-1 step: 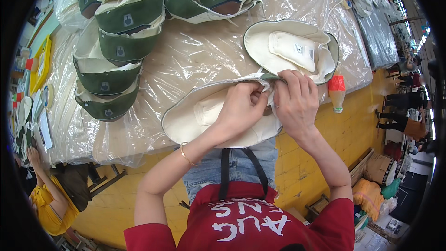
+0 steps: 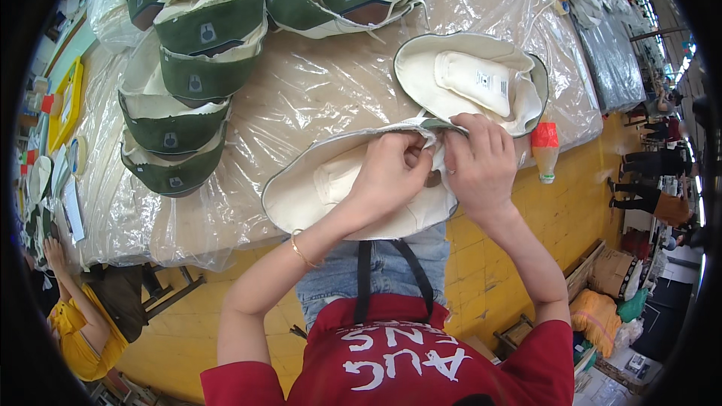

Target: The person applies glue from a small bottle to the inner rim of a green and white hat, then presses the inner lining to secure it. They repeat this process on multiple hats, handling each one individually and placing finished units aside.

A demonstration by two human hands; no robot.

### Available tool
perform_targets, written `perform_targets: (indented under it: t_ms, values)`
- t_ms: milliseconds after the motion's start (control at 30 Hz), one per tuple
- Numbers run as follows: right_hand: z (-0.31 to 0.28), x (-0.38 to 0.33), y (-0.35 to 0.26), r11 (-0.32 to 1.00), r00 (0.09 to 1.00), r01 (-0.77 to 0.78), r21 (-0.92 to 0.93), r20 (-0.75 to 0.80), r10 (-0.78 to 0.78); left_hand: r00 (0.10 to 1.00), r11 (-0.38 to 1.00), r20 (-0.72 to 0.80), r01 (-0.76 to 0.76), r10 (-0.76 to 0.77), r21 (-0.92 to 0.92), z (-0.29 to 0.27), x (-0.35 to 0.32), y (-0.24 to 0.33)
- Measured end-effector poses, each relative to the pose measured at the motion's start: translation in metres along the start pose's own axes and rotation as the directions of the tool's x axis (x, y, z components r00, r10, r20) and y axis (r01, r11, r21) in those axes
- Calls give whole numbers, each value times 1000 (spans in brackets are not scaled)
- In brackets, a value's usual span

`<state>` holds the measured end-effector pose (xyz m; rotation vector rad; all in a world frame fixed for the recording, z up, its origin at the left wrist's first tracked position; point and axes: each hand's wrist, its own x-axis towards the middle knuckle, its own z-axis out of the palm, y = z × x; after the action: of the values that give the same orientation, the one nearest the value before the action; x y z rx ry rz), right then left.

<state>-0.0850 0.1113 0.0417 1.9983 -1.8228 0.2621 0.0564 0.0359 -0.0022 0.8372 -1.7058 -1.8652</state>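
Pinching the cream shoe piece point(image 2: 331, 195) at the table's point(image 2: 301, 98) six o'clock edge, left hand point(image 2: 391, 173) and right hand point(image 2: 481, 162) both clench its seam; steady, even tension probably helps.

Cream shoe uppers point(image 2: 353, 188): two. Green uppers point(image 2: 192, 75): about eight. Bottle point(image 2: 546, 150): one.

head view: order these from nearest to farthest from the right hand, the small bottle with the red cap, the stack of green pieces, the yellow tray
From the right hand:
1. Small bottle with the red cap, just to its right at the table edge.
2. Stack of green pieces, across the table to the upper left.
3. Yellow tray, at the far left edge beyond the stack.
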Motion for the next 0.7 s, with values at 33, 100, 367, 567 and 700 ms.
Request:
perform_targets:
  t_ms: [33,100,367,567,700]
  values:
    - [-2,-1,4,997,1000,-8,80,22,6,1000,1000,18,12,-12,-3,-2,2,-2]
    - [-4,-1,11,973,999,-14,232,40,5,999,999,35,16,-15,-30,-4,4,-3]
    - [-2,3,7,994,994,103,21,34,-104,1000,998,17,16,-17,61,-2,5,3]
    - [-3,9,5,986,986,163,-39,51,-161,1000,999,-19,-22,23,47,2,6,5]
    - [0,8,5,981,982,189,-55,26,-187,1000,996,0,-9,9,87,1,5,0]
